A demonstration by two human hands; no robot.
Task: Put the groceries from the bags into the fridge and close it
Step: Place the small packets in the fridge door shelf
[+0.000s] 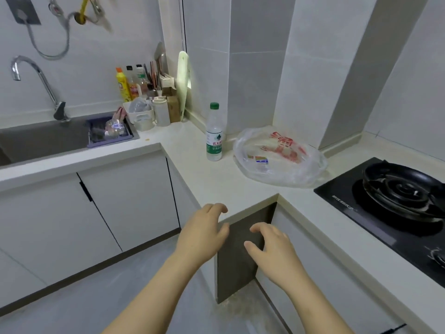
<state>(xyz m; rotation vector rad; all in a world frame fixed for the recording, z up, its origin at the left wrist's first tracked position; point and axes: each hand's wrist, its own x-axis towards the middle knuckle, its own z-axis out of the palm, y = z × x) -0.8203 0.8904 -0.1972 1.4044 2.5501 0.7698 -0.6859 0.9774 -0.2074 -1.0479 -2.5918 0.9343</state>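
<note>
Fingers (pixel 216 209) on both hands are loosely curled and holding nothing, with the left hand (pixel 204 233) and right hand (pixel 273 250) near the counter's (pixel 228 186) front corner. Grocery bag (pixel 279 160) lies toward the counter's back corner. It's thin, floppy plastic and looks light, so I'd bunch up the loose top. Water bottle (pixel 214 137) stands near its left, stove (pixel 390 203) off to its right.

Even, cool-white indoor light fills a kitchen, bright, with only soft shadow under the counter (pixel 187 145) lip. The wide lens bows the walls (pixel 260 68) and counter edges towards the frame's sides. The hose (pixel 45 53) and hanging utensils (pixel 83 10) at top left are smeared by blur, as is the floor (pixel 120 285) below the dark panel (pixel 240 261). Pale glare streaks the hob (pixel 375 227) and the bag (pixel 289 174).
</note>
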